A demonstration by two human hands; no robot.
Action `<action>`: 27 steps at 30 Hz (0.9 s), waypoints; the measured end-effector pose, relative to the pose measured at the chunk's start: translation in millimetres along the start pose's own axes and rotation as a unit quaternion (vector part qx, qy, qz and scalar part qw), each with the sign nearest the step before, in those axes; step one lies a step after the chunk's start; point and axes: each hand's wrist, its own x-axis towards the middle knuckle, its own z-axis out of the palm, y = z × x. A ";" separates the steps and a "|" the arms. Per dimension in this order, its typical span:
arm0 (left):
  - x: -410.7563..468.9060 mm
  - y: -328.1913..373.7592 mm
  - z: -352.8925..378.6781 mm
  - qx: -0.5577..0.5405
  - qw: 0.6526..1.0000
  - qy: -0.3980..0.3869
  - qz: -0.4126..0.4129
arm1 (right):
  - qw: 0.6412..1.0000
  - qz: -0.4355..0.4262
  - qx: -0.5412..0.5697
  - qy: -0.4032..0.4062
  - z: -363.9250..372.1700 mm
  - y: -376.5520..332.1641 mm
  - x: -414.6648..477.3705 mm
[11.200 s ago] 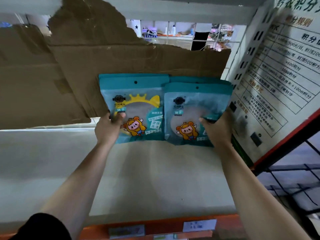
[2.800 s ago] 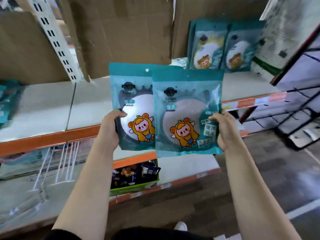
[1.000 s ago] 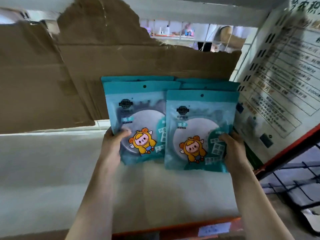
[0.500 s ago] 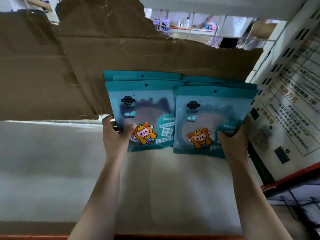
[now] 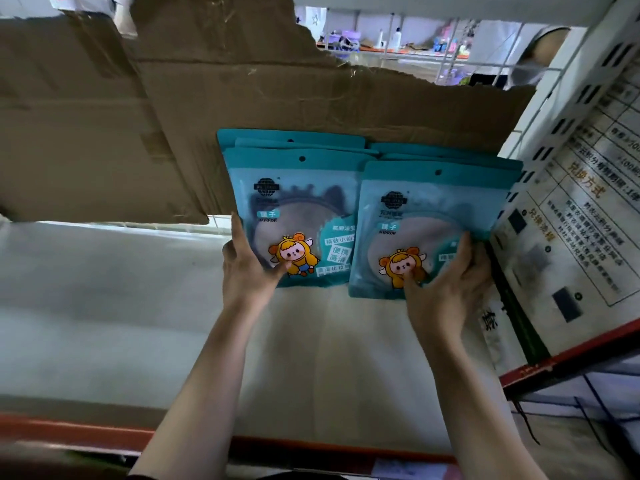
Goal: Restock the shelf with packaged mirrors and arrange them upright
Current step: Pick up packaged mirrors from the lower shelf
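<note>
Two rows of teal packaged mirrors stand upright at the back of the white shelf (image 5: 104,306), leaning on brown cardboard (image 5: 277,98). My left hand (image 5: 247,268) holds the lower left corner of the front left mirror packet (image 5: 301,209), thumb on its face by the cartoon figure and a finger straight up along its left edge. My right hand (image 5: 446,285) holds the lower right of the front right mirror packet (image 5: 422,216), thumb on its face and fingers curled over its right edge. More packets show behind each front one.
A white perforated upright (image 5: 568,109) and a printed notice board (image 5: 585,223) close the shelf on the right, close to the right packets. The shelf's orange front rail (image 5: 69,431) runs along the bottom. Torn cardboard covers the back on the left.
Since 2.8 s ago both packets went from mid-air in front of the shelf onto its back rows. In the last half second my hands slid lower on the packets and the view drew closer.
</note>
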 end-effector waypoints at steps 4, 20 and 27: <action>-6.2 -5.8 -2.6 0.112 0.993 -0.026 0.005 | 0.995 -0.059 -0.032 -0.071 -1.8 -7.6 -16.4; -110.5 -46.0 -98.5 0.246 0.962 -0.047 -0.104 | 0.835 -0.318 -0.042 -0.448 3.9 -69.1 -88.0; -149.0 -90.4 -166.2 0.232 0.959 0.036 -0.160 | 0.786 -0.396 -0.026 -0.473 22.7 -139.5 -134.3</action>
